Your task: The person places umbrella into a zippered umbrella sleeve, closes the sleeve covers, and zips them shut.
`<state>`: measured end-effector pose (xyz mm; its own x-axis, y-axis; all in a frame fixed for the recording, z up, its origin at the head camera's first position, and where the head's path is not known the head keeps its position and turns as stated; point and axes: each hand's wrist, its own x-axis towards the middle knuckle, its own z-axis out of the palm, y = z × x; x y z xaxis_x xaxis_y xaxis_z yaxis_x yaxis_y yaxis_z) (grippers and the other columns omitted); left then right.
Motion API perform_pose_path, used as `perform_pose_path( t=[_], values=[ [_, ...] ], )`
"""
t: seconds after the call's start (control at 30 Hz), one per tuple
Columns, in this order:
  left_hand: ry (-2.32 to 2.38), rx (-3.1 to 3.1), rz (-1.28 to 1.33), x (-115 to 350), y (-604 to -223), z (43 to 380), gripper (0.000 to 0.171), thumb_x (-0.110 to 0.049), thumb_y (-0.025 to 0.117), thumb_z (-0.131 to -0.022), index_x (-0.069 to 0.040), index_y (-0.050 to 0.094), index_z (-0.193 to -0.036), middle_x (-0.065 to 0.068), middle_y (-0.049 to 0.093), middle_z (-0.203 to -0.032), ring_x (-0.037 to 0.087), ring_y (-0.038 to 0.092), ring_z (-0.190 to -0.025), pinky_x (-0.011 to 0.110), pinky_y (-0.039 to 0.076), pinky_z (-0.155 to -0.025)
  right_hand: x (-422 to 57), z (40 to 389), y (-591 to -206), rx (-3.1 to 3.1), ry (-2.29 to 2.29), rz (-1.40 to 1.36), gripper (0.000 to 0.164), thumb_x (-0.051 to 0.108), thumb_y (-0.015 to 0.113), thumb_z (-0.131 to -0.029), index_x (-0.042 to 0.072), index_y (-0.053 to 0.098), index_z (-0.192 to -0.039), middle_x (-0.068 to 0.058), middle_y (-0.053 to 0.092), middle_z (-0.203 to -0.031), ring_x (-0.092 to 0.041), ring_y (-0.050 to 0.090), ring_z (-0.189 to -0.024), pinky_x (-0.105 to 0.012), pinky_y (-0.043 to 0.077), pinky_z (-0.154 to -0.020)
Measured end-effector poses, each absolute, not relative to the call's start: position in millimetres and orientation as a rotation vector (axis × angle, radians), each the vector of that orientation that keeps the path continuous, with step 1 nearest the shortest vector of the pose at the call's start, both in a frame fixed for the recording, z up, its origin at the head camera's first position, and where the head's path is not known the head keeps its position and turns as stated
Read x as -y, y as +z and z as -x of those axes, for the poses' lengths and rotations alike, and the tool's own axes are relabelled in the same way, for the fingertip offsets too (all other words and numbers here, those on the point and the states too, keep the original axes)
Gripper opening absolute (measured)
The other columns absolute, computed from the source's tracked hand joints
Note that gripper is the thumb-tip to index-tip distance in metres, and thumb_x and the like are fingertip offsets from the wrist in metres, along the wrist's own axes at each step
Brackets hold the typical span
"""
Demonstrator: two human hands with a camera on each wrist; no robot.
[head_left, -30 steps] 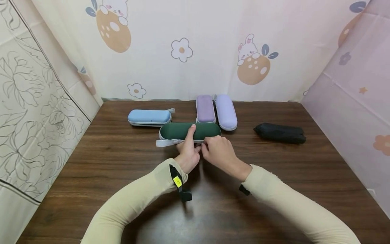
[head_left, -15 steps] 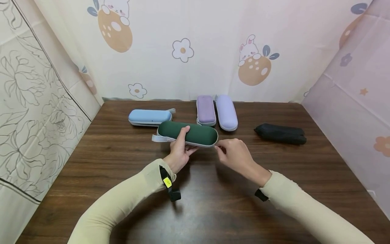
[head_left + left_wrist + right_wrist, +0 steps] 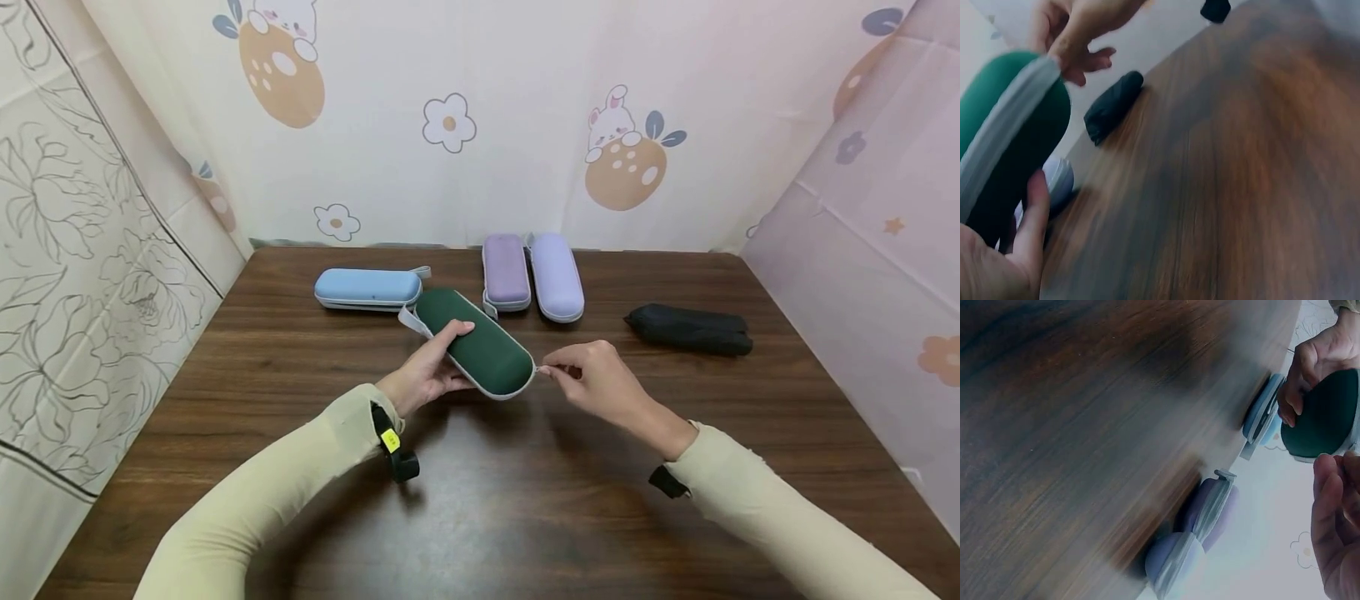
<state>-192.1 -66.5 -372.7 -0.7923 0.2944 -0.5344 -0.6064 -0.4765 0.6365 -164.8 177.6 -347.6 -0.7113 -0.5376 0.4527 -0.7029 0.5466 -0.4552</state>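
Currently, from the head view, the left hand (image 3: 427, 375) grips a dark green oblong case (image 3: 480, 350) with a pale grey zip edge (image 3: 526, 385), its thumb laid over the top and its other fingers reaching beneath. The case is held above the middle of a dark brown wood-grain desk (image 3: 480, 517), slanting so that its near end points toward the right hand (image 3: 596, 383), whose fingers pinch a small zip pull (image 3: 539, 368) there. A pale grey strap loop (image 3: 414, 321) sticks out by the far end, near a light blue oblong case (image 3: 369, 287). Behind, a purple oblong case (image 3: 506, 271) and a lavender rounded case (image 3: 557, 279) lie side by side; a wrinkled black elongated bundle (image 3: 688, 329) lies well apart to the right.

From the left wrist, the green case takes up the upper left, the left hand's fingers wrapped round its lower side. The right hand's fingers meet its end, and the bundle lies beyond.

From the right wrist, the right hand's fingertips and thumb come together at the case's near end, while the left hand clasps it from farther back.
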Motion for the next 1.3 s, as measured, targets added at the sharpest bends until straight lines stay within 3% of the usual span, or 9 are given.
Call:
perform_pose_path(
  t=[0.13,0.33,0.47,0.73,0.97,1.3],
  values=[
    [2.126,-1.276,0.366,64,-373,192,0.064,-0.029,0.06,-0.084,-0.006,0.037,-0.139,0.015,0.053,-0.125,0.028,0.057,-0.107,0.054,0.041,-0.097,-176,170,-348,2.496,0.95,-1.079,0.008,-0.002,0.072,-0.08,0.005,0.074,-0.083,0.003,0.065,-0.07,-0.002,0.051,-0.056,-0.025,0.047,-0.049],
    [1.982,-1.396,0.222,54,-368,184,0.062,-0.032,0.06,-0.08,-0.001,0.044,-0.131,0.013,0.061,-0.111,0.025,0.062,-0.091,0.049,0.051,-0.081,-176,183,-346,2.481,1.004,-1.106,0.008,-0.004,0.072,-0.08,0.003,0.074,-0.083,-0.001,0.067,-0.071,-0.004,0.054,-0.055,-0.023,0.047,-0.048],
    [1.913,-1.419,0.124,50,-365,177,0.061,-0.033,0.06,-0.079,0.0,0.045,-0.129,0.01,0.063,-0.106,0.022,0.062,-0.089,0.045,0.053,-0.075,-179,194,-345,2.49,1.041,-1.073,0.006,-0.004,0.071,-0.082,0.001,0.074,-0.085,-0.004,0.067,-0.07,-0.006,0.055,-0.051,-0.023,0.047,-0.046],
    [1.831,-1.421,0.018,49,-363,169,0.058,-0.034,0.061,-0.078,-0.001,0.051,-0.124,0.007,0.067,-0.098,0.021,0.065,-0.087,0.046,0.054,-0.074,-187,213,-344,2.527,1.208,-0.903,0.006,0.0,0.069,-0.086,-0.002,0.074,-0.088,-0.01,0.067,-0.068,-0.02,0.061,-0.05,-0.025,0.049,-0.043],
    [1.798,-1.449,0.015,51,-362,168,0.056,-0.035,0.06,-0.078,-0.001,0.052,-0.121,0.006,0.067,-0.097,0.02,0.065,-0.084,0.042,0.054,-0.072,-182,221,-340,2.582,1.35,-0.844,0.009,0.003,0.067,-0.088,-0.003,0.072,-0.089,-0.012,0.068,-0.073,-0.025,0.066,-0.061,-0.03,0.055,-0.053],
    [1.806,-1.452,0.006,55,-358,169,0.059,-0.034,0.061,-0.077,0.0,0.049,-0.124,0.006,0.067,-0.097,0.019,0.065,-0.084,0.041,0.055,-0.072,-168,236,-339,2.458,1.317,-0.863,0.006,0.0,0.069,-0.085,-0.003,0.074,-0.085,-0.014,0.069,-0.072,-0.027,0.067,-0.059,-0.023,0.053,-0.052]
  ],
)
